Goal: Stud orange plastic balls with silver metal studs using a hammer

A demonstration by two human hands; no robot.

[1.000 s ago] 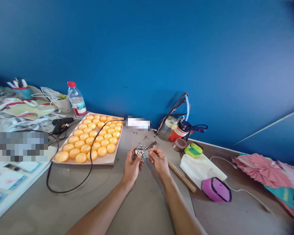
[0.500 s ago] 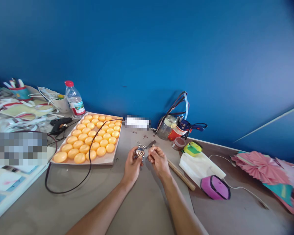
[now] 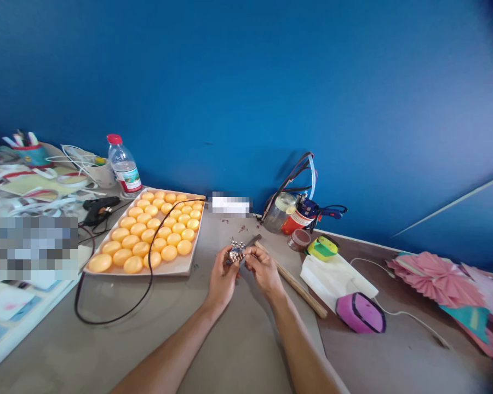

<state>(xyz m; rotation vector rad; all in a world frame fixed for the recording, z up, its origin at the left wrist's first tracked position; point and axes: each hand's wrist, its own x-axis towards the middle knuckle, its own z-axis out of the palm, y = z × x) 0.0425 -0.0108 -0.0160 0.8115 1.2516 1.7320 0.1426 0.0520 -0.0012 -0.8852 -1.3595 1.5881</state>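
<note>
My left hand (image 3: 222, 276) is closed around a small, shiny silvery object (image 3: 235, 254) with many bead-like bumps; its exact kind I cannot make out. Against its right side, the fingertips of my right hand (image 3: 263, 268) are pinched together, and whatever they hold is too small to name. Behind and beside my right hand lies a hammer with a wooden handle (image 3: 302, 290) and a dark head, partly covered by the hand. Small dark bits (image 3: 243, 229) are scattered on the grey table (image 3: 246, 339) beyond my hands.
Left of my hands, a shallow tray (image 3: 181, 270) holds rows of orange balls, a black cable (image 3: 150, 273) across it. A water bottle (image 3: 127, 172) and glue gun (image 3: 101, 209) stand farther left. At right are a glass jar (image 3: 277, 216), red cup (image 3: 296, 221) and purple box-like piece (image 3: 360, 313).
My right hand has moved slightly left, bringing its pinched fingertips from a small gap up to the silvery object. My left hand keeps its hold and has barely moved.
</note>
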